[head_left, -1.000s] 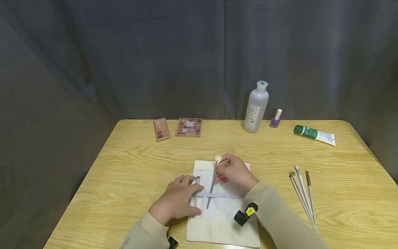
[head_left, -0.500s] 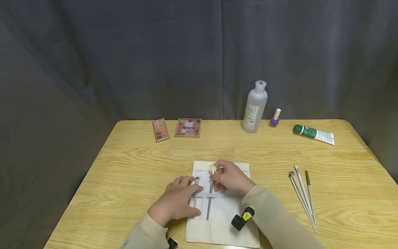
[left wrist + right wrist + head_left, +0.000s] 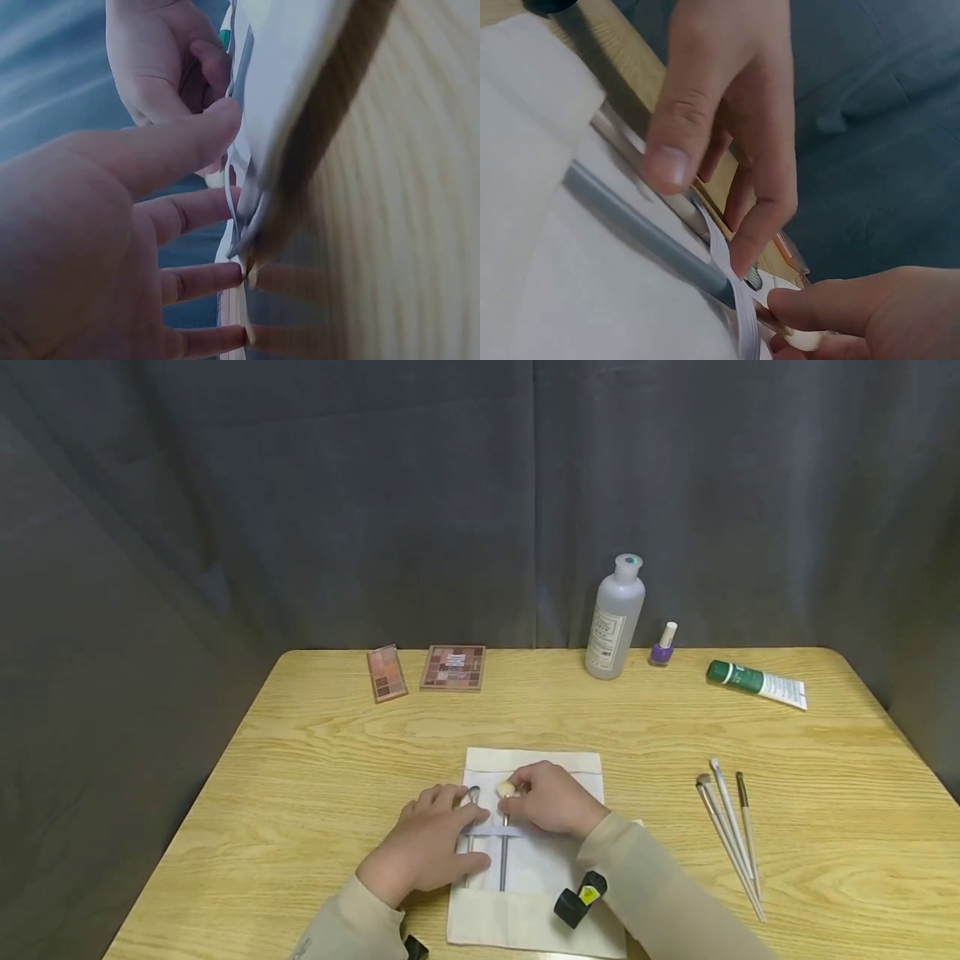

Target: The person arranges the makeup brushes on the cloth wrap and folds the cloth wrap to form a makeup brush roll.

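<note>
"So, what has just shifted down there?"

"The pale-bristled brush (image 3: 503, 860) has slid nearer the person. Its head sits lower on the cloth roll (image 3: 532, 760), close to the elastic band (image 3: 489, 830); the handle passes beneath that band, and its end is hidden in the near pocket (image 3: 510, 922)."

"Meaning?"

"I'd judge it almost fully seated, with little push left to give."

"And the grip?"

"The right hand (image 3: 553, 800) pinches the brush just below the bristles, thumb and fingertips together on it. The left hand (image 3: 429, 842) clasps nothing: its fingers are spread apart at the roll's left edge, partly covering a dark-bristled brush (image 3: 474, 795) that seems to run under the same band. How hard it presses, I can't tell."

"What about the surface?"

"It's a wood-grained table (image 3: 300, 810). Off to the right of the roll, well apart from it, loose brushes (image 3: 731, 814) lie in a narrow bunch. Farther back, a small palette (image 3: 387, 674) and a wider palette (image 3: 453, 668) lie on the left; a translucent bottle (image 3: 616, 627) stands right of centre, with a purple polish bottle (image 3: 662, 645) just beside it, then a green-and-white tube (image 3: 757, 683) on its side."

"Beyond that?"

"Dark grey curtains (image 3: 375, 527), hanging in folds behind the table and along both sides."
</note>
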Demonstrator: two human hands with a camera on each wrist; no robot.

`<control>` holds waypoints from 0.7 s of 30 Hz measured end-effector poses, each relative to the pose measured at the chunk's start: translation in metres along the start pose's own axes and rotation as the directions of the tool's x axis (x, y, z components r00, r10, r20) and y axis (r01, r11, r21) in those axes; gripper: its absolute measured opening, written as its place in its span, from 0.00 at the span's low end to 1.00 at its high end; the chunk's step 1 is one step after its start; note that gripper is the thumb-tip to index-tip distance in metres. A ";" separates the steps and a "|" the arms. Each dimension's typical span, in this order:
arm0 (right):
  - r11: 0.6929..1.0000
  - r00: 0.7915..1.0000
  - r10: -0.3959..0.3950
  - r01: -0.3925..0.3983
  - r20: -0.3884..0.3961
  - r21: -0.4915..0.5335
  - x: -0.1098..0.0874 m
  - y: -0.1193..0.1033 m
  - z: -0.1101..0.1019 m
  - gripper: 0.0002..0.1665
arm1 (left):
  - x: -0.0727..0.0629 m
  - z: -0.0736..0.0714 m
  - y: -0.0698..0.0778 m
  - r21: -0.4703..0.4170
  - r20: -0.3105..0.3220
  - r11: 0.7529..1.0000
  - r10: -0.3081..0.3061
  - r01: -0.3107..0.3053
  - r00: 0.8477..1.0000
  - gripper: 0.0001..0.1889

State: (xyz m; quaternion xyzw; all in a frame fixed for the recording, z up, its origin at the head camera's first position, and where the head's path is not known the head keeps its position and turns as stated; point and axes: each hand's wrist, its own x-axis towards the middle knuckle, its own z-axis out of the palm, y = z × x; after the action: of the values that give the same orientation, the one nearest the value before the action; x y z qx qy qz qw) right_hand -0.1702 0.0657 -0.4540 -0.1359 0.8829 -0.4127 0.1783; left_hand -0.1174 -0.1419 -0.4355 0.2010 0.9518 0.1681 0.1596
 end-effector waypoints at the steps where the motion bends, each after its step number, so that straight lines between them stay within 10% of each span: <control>1: 1.000 1.000 -0.015 0.015 0.000 -0.027 -0.001 0.000 0.000 0.06 | 0.000 0.001 0.001 0.006 -0.004 1.000 0.001 -0.001 1.000 0.29; 11: 0.985 0.998 -0.058 0.053 -0.024 -0.163 -0.019 0.001 -0.011 0.26 | 0.005 0.004 0.020 0.085 -0.079 0.995 -0.046 0.053 0.996 0.25; 21: 0.997 0.984 0.025 -0.037 -0.178 -0.063 -0.051 0.022 -0.069 0.17 | 0.009 0.005 0.031 0.068 -0.110 0.991 -0.107 0.115 0.988 0.26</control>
State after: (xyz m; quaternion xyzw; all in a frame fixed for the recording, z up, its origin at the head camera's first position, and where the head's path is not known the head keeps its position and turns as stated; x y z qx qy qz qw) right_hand -0.1558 0.1462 -0.4200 -0.0907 0.9103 -0.3911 0.1010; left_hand -0.1133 -0.1101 -0.4304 0.1440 0.9742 0.1341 0.1105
